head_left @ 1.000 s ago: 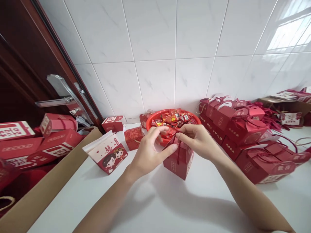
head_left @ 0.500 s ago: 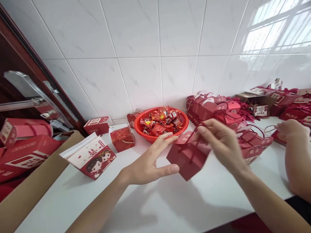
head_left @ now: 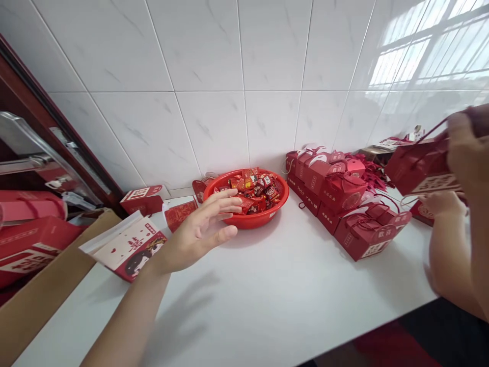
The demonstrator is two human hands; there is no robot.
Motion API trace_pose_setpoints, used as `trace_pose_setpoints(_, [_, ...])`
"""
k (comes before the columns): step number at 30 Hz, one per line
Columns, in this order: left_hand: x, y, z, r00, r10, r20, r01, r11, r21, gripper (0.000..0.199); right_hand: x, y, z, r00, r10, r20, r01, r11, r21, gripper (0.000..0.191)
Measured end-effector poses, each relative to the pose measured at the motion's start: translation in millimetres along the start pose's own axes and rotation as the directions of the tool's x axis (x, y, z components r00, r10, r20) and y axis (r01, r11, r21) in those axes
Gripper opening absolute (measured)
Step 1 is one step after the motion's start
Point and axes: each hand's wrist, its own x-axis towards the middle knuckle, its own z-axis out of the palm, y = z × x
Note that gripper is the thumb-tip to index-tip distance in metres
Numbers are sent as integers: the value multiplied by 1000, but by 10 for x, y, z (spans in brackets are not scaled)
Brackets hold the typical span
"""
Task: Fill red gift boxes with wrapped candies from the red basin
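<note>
My left hand (head_left: 206, 224) hovers in front of the red plastic basket (head_left: 244, 223), its fingers spread and nothing in them. Wrapped candies (head_left: 250, 189) fill the basket. At the far right, raised above the table, my right hand (head_left: 468, 148) grips a dark red gift box (head_left: 416, 165) near its cord handle; the picture's edge cuts off part of this hand. Below the box, rows of similar red gift boxes (head_left: 324, 183) with cord handles stand stacked against the wall. A box nearer the front (head_left: 367, 232) shows a white label.
A co-worker's hand (head_left: 443, 206) lies close under my raised box. On the left are an open red and white box (head_left: 126, 244), a patterned red box (head_left: 179, 215) and a carton (head_left: 57, 285) of red boxes. The white table (head_left: 267, 295) meets a tiled wall.
My right hand has carried the gift box from in front of the basket up to the far right. My left hand has drawn back leftward, still open. The view has shifted slightly right.
</note>
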Motion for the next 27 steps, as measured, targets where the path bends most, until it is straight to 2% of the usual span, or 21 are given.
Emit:
trace_pose_setpoints(2, [-12,50,-33,999,-14,-36,14,1000,1,39,10,-34,240,994,78,78,-76,997,-35,16])
trace_pose_setpoints(4, [-28,93,-66,997,-22,-68,22,1000,-7,38,12,41,490,987,119,104,-118,993,-13,7])
trace_pose_setpoints(5, [-37,109,-83,996,-24,-80,23,1000,-11,38,12,101,606,989,115,98,-119,993,29,10])
trace_pose_setpoints(8, [-57,135,-130,994,-20,-112,18,1000,-14,37,6,259,874,979,192,64,-200,969,146,34])
trace_pose_setpoints(11, [-69,135,-164,990,-8,-141,7,1000,-8,35,-5,276,1021,970,224,90,-239,943,231,41])
trace_pose_setpoints(16, [-74,103,-193,990,-12,-138,12,1000,-5,36,-80,156,1106,964,206,168,-249,920,303,36])
trace_pose_setpoints(22, [-79,112,-191,993,-22,-115,21,1000,-11,39,-282,153,1031,916,226,333,-293,941,168,38])
trace_pose_setpoints(25, [-88,127,-186,993,-18,-121,16,1000,-12,42,-319,206,973,909,190,371,-233,970,73,32])
trace_pose_setpoints(27, [-93,136,-186,992,-22,-124,21,1000,-5,43,-308,250,958,912,129,389,-138,990,-5,25])
